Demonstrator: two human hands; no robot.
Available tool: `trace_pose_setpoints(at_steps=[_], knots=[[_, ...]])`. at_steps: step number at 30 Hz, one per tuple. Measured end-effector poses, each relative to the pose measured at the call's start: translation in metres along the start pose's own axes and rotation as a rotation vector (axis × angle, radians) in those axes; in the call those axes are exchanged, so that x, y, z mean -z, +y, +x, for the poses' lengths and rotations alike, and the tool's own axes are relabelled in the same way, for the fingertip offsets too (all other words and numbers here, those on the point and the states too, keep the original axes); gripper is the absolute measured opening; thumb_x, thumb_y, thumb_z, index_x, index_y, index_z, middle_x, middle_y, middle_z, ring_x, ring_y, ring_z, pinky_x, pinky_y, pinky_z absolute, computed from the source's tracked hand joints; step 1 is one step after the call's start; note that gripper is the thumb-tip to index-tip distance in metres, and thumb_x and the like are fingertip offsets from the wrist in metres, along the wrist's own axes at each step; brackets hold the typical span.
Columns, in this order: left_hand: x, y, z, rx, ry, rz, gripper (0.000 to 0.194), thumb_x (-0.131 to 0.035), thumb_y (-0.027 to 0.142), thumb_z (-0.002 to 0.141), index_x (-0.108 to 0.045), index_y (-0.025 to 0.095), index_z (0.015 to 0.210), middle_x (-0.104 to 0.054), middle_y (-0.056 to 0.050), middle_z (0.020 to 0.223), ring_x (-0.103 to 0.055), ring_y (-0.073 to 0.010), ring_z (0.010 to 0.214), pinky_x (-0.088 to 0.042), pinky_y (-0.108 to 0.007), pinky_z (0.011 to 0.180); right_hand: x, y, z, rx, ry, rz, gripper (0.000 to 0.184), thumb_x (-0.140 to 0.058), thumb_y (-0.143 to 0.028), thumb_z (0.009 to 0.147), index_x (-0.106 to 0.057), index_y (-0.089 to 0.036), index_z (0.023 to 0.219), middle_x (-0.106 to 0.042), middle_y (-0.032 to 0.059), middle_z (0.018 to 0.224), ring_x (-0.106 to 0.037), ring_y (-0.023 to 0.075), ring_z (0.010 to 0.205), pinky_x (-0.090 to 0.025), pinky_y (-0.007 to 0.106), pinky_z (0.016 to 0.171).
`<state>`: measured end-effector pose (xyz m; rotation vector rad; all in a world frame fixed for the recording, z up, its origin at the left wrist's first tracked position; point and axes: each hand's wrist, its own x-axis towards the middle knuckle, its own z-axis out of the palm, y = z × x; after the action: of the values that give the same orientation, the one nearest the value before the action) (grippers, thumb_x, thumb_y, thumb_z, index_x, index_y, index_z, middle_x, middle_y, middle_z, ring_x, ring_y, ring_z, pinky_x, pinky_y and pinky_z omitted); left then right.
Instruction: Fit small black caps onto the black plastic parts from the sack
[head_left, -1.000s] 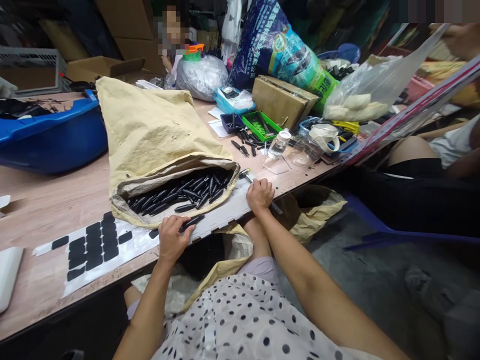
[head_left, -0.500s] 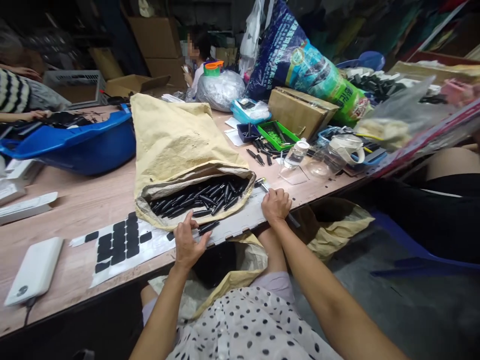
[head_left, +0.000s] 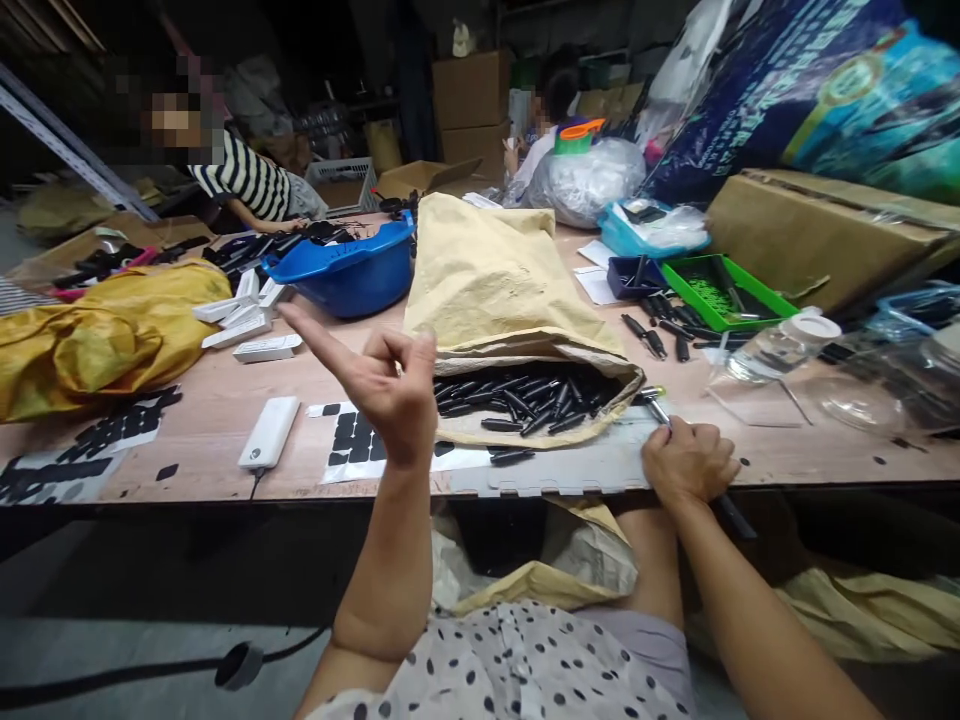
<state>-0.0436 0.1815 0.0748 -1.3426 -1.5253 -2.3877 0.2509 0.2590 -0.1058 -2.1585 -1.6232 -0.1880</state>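
Front-left of the tan sack: left hand raised, index finger extended, others curled, nothing visibly held. Sack mouth faces wearer, presumably for access to black tapered tubes inside. Right of sack: right hand, fingers wrapped around hammer, probably steadying it at tabletop edge.

The left hand moves away from the black tapered piece, on which its fingers rest in the earliest view. The hand is now raised, with its index finger extended toward the far left and its other fingers curled. The black piece lies released at the near edge of the bench. The view turns left: a yellow bag and a second sheet of black patches enter at left. The person seated at right leaves the view.
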Motion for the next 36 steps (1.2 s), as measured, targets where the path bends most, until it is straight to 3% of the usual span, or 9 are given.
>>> trace_pose_setpoints(at_steps=[4, 8, 12, 18, 22, 27, 30, 32, 36], knots=[[0.003, 0.004, 0.034, -0.078, 0.133, -0.133, 0.116, -0.076, 0.023, 0.082, 0.011, 0.029, 0.159, -0.053, -0.003, 0.121, -0.035, -0.0027, 0.063, -0.038, -0.015, 0.060, 0.000, 0.001, -0.001, -0.001, 0.005, 0.023, 0.031, -0.049, -0.025, 0.090, -0.073, -0.011, 0.102, -0.058, 0.0162, 0.102, -0.044, 0.0260, 0.088, -0.016, 0.033, 0.067], [0.004, 0.004, 0.033, -0.188, 0.171, -0.136, 0.096, -0.068, 0.011, 0.079, -0.016, 0.035, 0.156, -0.013, -0.001, 0.164, -0.035, 0.0010, 0.064, -0.041, -0.016, 0.056, 0.002, -0.001, -0.002, -0.010, 0.025, 0.019, 0.031, -0.049, -0.025, 0.089, -0.074, -0.011, 0.101, -0.059, 0.0159, 0.102, -0.045, 0.0271, 0.090, -0.015, 0.033, 0.067], [0.013, 0.004, 0.029, -0.249, 0.214, -0.043, 0.088, -0.066, 0.006, 0.076, -0.033, 0.045, 0.147, -0.005, 0.010, 0.166, -0.038, 0.0006, 0.064, -0.042, -0.019, 0.052, 0.003, -0.004, -0.001, -0.025, 0.006, 0.000, 0.033, -0.050, -0.025, 0.089, -0.075, -0.013, 0.105, -0.059, 0.0158, 0.104, -0.045, 0.0281, 0.093, -0.017, 0.033, 0.068], [0.027, 0.005, 0.029, -0.196, 0.221, 0.221, 0.098, -0.071, 0.017, 0.080, -0.018, 0.055, 0.152, -0.040, 0.008, 0.153, -0.053, -0.0085, 0.076, -0.049, -0.023, 0.051, 0.001, -0.005, -0.001, -0.031, 0.004, 0.011, 0.032, -0.050, -0.023, 0.089, -0.075, -0.014, 0.106, -0.059, 0.0162, 0.107, -0.046, 0.0287, 0.097, -0.025, 0.034, 0.072], [0.024, 0.014, 0.028, -0.202, 0.218, 0.296, 0.077, -0.069, 0.024, 0.086, -0.031, 0.053, 0.147, -0.051, 0.007, 0.143, -0.053, -0.0094, 0.075, -0.049, -0.024, 0.050, 0.001, -0.006, -0.002, -0.041, -0.001, 0.018, 0.032, -0.049, -0.023, 0.090, -0.075, -0.015, 0.107, -0.059, 0.0163, 0.108, -0.046, 0.0296, 0.098, -0.027, 0.036, 0.075], [0.023, 0.020, 0.026, -0.171, 0.066, 0.206, 0.052, -0.068, 0.033, 0.090, -0.048, 0.043, 0.136, -0.066, 0.003, 0.106, -0.048, -0.0102, 0.064, -0.039, -0.024, 0.046, 0.002, -0.007, -0.002, -0.053, -0.015, 0.015, 0.032, -0.049, -0.022, 0.091, -0.075, -0.015, 0.108, -0.058, 0.0159, 0.107, -0.046, 0.0293, 0.099, -0.029, 0.036, 0.077], [0.023, 0.002, 0.005, -0.147, -0.033, 0.228, 0.040, -0.075, 0.030, 0.083, -0.062, 0.028, 0.121, -0.053, 0.006, 0.068, -0.035, -0.0074, 0.051, -0.032, -0.022, 0.046, 0.004, -0.009, -0.002, -0.059, -0.021, 0.011, 0.032, -0.049, -0.022, 0.091, -0.075, -0.015, 0.109, -0.058, 0.0158, 0.108, -0.046, 0.0293, 0.100, -0.029, 0.036, 0.077], [0.024, -0.019, -0.022, -0.063, -0.315, 0.259, 0.020, -0.071, 0.031, 0.084, -0.068, 0.020, 0.100, -0.051, 0.004, 0.064, -0.042, -0.0078, 0.055, -0.036, -0.022, 0.052, 0.007, -0.010, -0.001, -0.066, -0.037, 0.006, 0.033, -0.049, -0.023, 0.091, -0.075, -0.015, 0.110, -0.058, 0.0160, 0.109, -0.046, 0.0298, 0.100, -0.030, 0.037, 0.078], [0.033, -0.070, -0.086, 0.059, -0.806, 0.412, 0.016, -0.076, 0.029, 0.075, -0.067, 0.019, 0.083, -0.058, 0.000, 0.071, -0.055, -0.0147, 0.071, -0.046, -0.028, 0.069, 0.012, -0.014, -0.002, -0.073, -0.066, -0.005, 0.033, -0.049, -0.023, 0.092, -0.074, -0.015, 0.111, -0.058, 0.0160, 0.112, -0.046, 0.0303, 0.101, -0.030, 0.039, 0.079]])
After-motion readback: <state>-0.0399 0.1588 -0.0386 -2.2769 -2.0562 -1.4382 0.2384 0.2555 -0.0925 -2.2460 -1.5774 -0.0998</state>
